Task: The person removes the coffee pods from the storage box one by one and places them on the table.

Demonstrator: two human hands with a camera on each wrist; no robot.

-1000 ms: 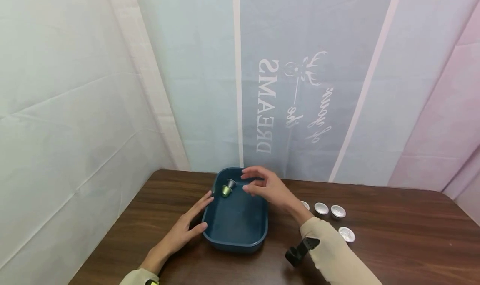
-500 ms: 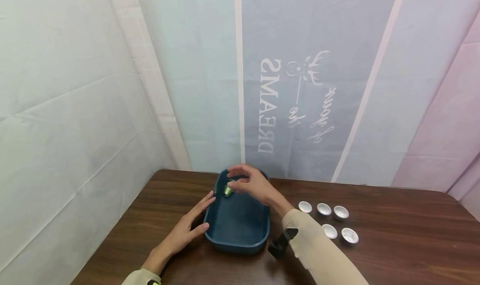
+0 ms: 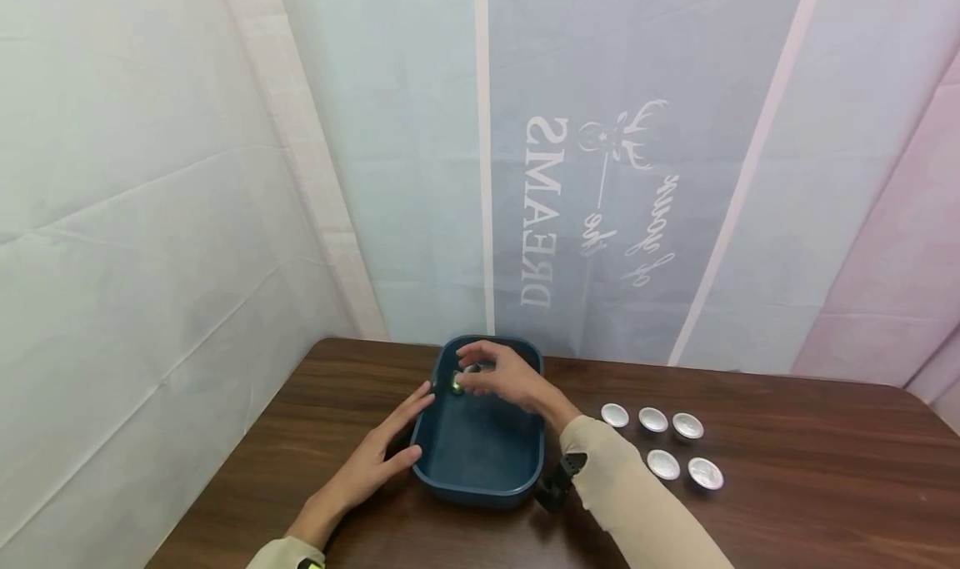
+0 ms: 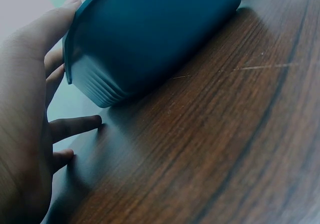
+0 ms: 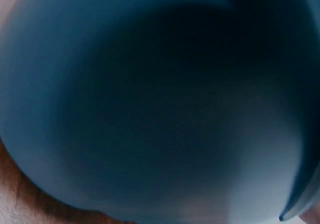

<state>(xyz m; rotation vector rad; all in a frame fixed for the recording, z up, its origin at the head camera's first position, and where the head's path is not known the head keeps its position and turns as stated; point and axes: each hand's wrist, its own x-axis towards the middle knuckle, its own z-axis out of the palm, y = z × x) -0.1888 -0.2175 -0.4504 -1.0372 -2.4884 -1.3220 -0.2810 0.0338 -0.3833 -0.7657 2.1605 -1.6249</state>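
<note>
A dark blue rectangular bin (image 3: pixel 480 490) stands on the table before me. My left hand (image 3: pixel 367 462) lies along the bin's left side with its fingers extended. In the left wrist view its thumb touches the rim (image 4: pixel 67 58) while lower fingers reach toward the tabletop. Inside the bin, my right hand (image 3: pixel 510 377) curls its thumb and fingers round a silver-topped coffee capsule (image 3: pixel 471 370), which they largely cover. Beside that thumb is a green coffee capsule (image 3: pixel 456 384), partly hidden. The right wrist view holds mostly the blurred bin wall (image 5: pixel 150 108), with the fingertips out of sight.
Right of the bin, several coffee capsules (image 3: pixel 663 465) stand in two rows, silver lids up, close to the right forearm. A printed cloth (image 3: pixel 600 319) hangs behind the dark wooden table (image 3: pixel 810 469), and a pale cloth (image 3: pixel 187 261) hangs on the left.
My right hand has moved left and down into the bin, its fingers coming round the silver-topped capsule. The forearm has uncovered more capsules on the table. My left hand stays beside the bin.
</note>
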